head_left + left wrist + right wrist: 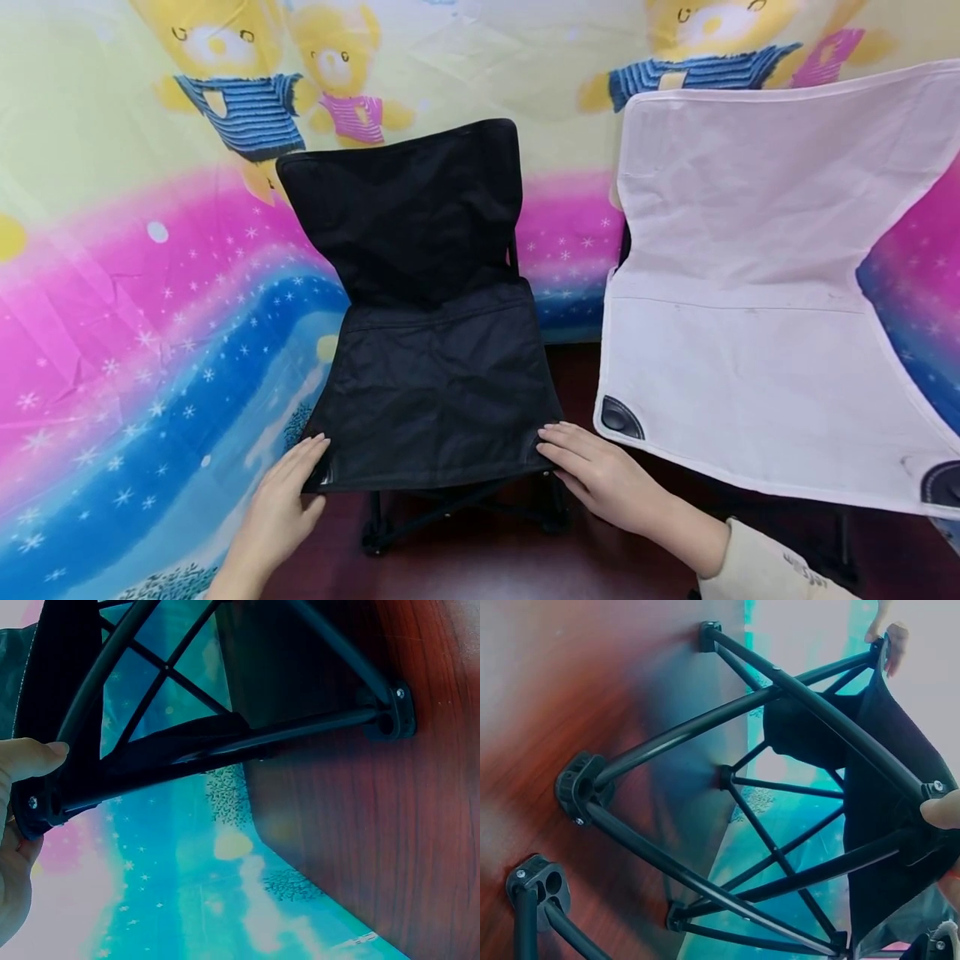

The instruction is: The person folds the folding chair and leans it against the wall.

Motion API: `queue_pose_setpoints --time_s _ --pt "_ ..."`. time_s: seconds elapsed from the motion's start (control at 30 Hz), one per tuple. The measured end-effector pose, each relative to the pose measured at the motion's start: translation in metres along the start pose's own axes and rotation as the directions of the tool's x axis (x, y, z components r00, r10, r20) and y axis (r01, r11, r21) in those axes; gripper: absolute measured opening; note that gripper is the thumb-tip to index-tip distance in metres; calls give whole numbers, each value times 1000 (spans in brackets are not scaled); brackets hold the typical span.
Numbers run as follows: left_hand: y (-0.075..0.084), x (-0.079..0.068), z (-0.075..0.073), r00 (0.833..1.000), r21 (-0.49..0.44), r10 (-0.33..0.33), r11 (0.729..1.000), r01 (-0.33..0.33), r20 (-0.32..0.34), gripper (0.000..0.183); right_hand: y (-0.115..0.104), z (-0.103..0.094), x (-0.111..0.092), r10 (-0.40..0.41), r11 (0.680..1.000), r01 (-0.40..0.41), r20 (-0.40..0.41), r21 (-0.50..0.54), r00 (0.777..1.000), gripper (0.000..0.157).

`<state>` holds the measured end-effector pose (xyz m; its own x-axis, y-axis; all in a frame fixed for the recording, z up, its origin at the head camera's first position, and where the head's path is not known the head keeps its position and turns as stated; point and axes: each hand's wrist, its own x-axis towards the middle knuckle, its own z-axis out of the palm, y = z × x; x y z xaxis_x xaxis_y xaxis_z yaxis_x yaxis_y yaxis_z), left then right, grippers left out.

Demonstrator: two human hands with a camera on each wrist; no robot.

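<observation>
While the black chair (442, 375) is standing unfolded on a dark red surface (450, 571) in the head view, the left hand (277, 504) is gripping its near left corner and the right hand (603, 479) is gripping its near right corner, fingers resting on the seat. A white chair (735, 367) is standing just beside it, and a printed cloth (187, 333) is hanging behind both. In the left wrist view, the left thumb (34, 757) is pressing a tube (101, 682). In the right wrist view, crossed legs (840, 729) are showing under the seat, and the right thumb (943, 810) is touching the frame.
</observation>
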<state>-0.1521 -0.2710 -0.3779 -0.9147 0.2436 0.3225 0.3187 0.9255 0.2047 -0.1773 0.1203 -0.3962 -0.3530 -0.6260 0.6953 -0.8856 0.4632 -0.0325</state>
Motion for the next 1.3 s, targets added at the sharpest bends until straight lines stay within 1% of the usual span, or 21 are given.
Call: queue_pose_setpoints --time_s 0.1,0.2,0.3,0.37,0.4,0.47,0.57,0.63,0.7,0.73,0.8,0.93,1.0,1.07,1.13,1.17,1.2,1.23,1.3 --pt "-1 -3 2 1000 7 1 1000 -1 -17 64 1 1 -1 -16 1000 16 -19 -3 1000 36" --pt "-2 -5 5 998 19 19 1000 -18 -57 61 2 2 -1 -38 999 38 -42 -12 998 35" --pt "-4 -6 9 992 32 58 998 -55 -116 57 3 3 -1 -70 997 68 -65 -33 995 35" --pt "-6 -6 11 983 40 96 995 -90 -158 56 3 3 0 -85 996 81 -76 -44 994 35" --pt "-7 -6 13 976 46 118 993 -111 -181 56 4 3 0 -89 995 86 -77 -47 993 35" --pt "-10 -6 15 958 61 171 985 -161 -231 55 4 2 0 -97 994 93 -81 -50 992 35" --pt "-15 -5 17 917 88 257 966 -241 -304 57 5 2 0 -107 994 103 -98 -45 989 35" --pt "-18 -5 19 889 98 301 954 -285 -345 58 6 3 1 -111 993 107 -114 -41 987 35" --pt "-20 -5 19 871 98 326 945 -312 -367 59 6 3 1 -114 993 109 -132 -39 985 34" --pt "-21 -6 19 867 97 332 943 -319 -372 60 5 4 0 -113 993 109 -140 -40 984 34" --pt "-23 -7 20 863 95 337 941 -326 -377 60 5 5 -1 -112 993 106 -155 -43 982 34" --pt "-24 -9 20 863 95 335 941 -324 -378 62 5 6 -1 -126 991 114 -186 -75 974 33" --pt "-23 -10 20 860 84 332 942 -326 -387 63 6 7 -1 -143 988 125 -204 -95 969 32" --pt "-23 -10 19 860 69 325 943 -325 -394 59 7 7 0 -160 984 138 -216 -115 963 31" --pt "-23 -11 19 867 55 307 949 -312 -392 37 8 6 1 -177 980 150 -226 -133 958 30" --pt "-23 -11 19 871 48 298 951 -304 -390 29 8 6 2 -185 978 156 -230 -138 955 30" --pt "-23 -11 18 875 44 290 954 -296 -387 29 8 6 2 -190 977 160 -232 -143 954 30" --pt "-23 -11 18 880 42 282 957 -288 -383 35 9 6 2 -191 976 160 -232 -146 954 30" --pt "-21 -10 17 884 47 269 961 -272 -383 32 9 6 2 -190 976 159 -233 -146 954 31"
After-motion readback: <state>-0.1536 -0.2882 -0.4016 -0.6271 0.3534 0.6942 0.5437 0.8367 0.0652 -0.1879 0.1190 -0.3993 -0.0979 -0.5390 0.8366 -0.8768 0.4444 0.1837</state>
